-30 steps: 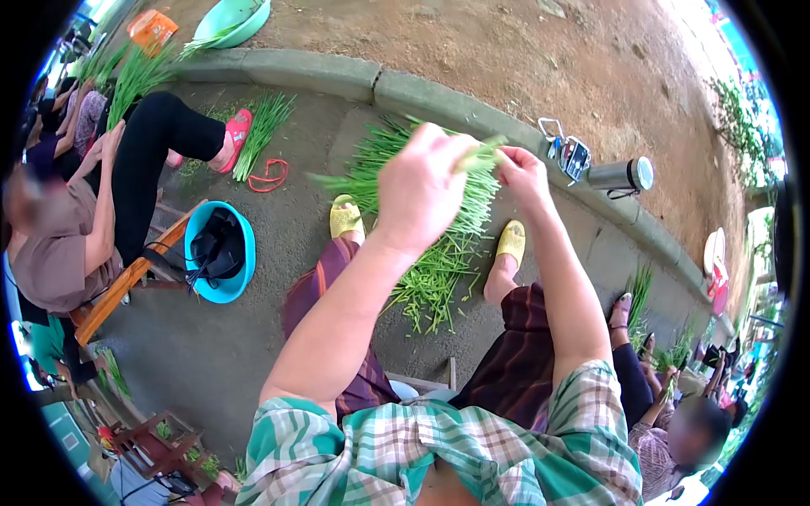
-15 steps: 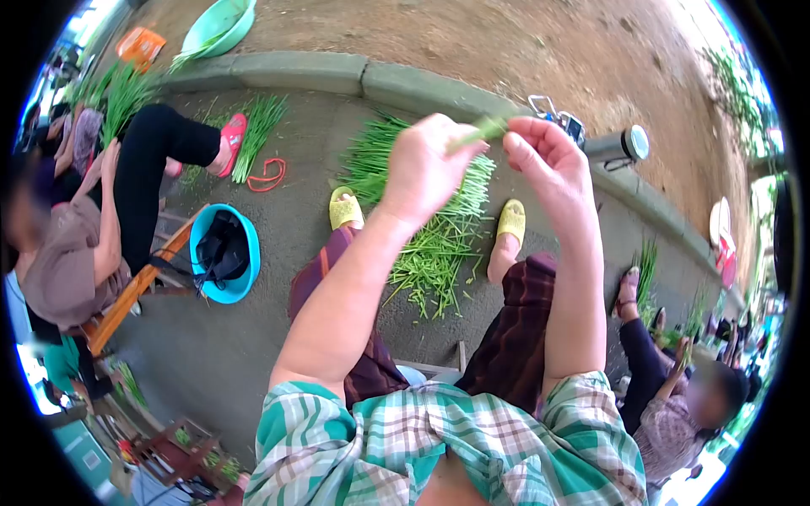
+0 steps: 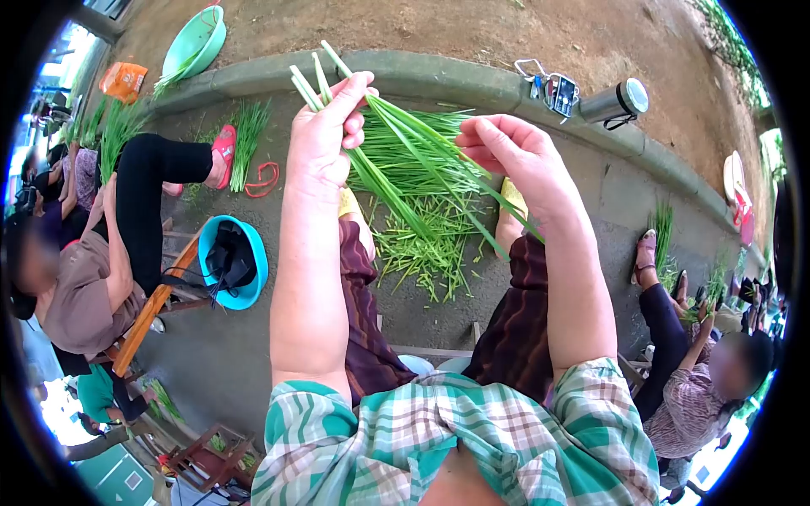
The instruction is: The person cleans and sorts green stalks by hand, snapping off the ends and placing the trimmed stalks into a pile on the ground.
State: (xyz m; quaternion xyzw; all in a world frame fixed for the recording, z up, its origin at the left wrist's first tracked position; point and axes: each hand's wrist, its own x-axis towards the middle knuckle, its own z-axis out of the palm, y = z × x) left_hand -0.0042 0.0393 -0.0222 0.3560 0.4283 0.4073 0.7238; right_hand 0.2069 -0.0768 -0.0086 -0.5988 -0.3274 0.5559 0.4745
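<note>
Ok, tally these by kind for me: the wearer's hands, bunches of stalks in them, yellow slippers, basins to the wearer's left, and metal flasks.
Hands: 2 (left hand, right hand)
Held bunch of stalks: 1
Slippers: 2 (left slipper, right slipper)
Basins: 2 (turquoise basin, light green basin)
Metal flask: 1
Total: 8

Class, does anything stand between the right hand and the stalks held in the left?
Nothing visible does: the green stalks slant from the left hand toward the right hand; whether they touch is unclear.
</note>
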